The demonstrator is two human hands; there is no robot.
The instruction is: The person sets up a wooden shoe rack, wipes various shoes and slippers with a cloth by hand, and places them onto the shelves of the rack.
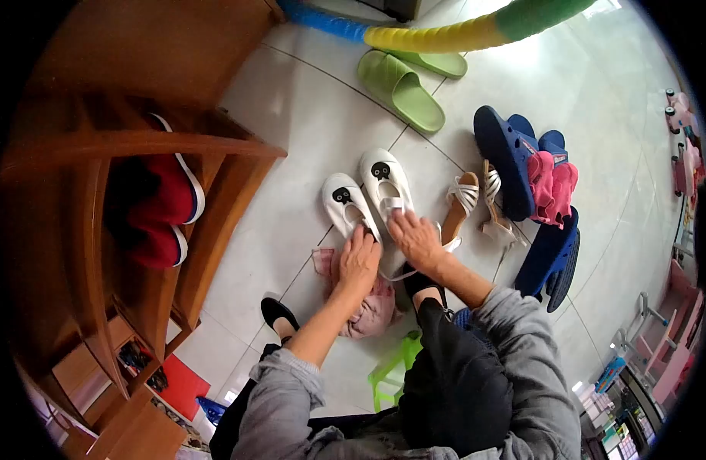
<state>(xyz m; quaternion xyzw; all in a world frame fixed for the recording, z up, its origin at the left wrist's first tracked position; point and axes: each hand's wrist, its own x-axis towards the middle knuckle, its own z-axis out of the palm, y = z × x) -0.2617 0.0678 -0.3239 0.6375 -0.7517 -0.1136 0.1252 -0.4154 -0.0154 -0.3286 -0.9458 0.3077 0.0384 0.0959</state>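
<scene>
A pair of white flat shoes with black cat faces on the toes lies side by side on the tiles. My left hand [359,262] holds the left white shoe [340,184] near its heel, fingers curled over the opening. On the right white shoe [380,159], my right hand [416,241] grips around the strap and heel; its fingertips are partly hidden. A thin white strap or cord [399,276] hangs below that hand. Beneath my left wrist lies a crumpled pink cloth [368,313].
Green slides [402,88] lie ahead. White heeled sandals [461,195], blue clogs [506,157] and small pink shoes [552,188] stand to the right. A wooden shoe rack [238,207] with red shoes [173,188] is at the left. A coloured hoop [437,37] crosses the top. A green stool [391,372] is below.
</scene>
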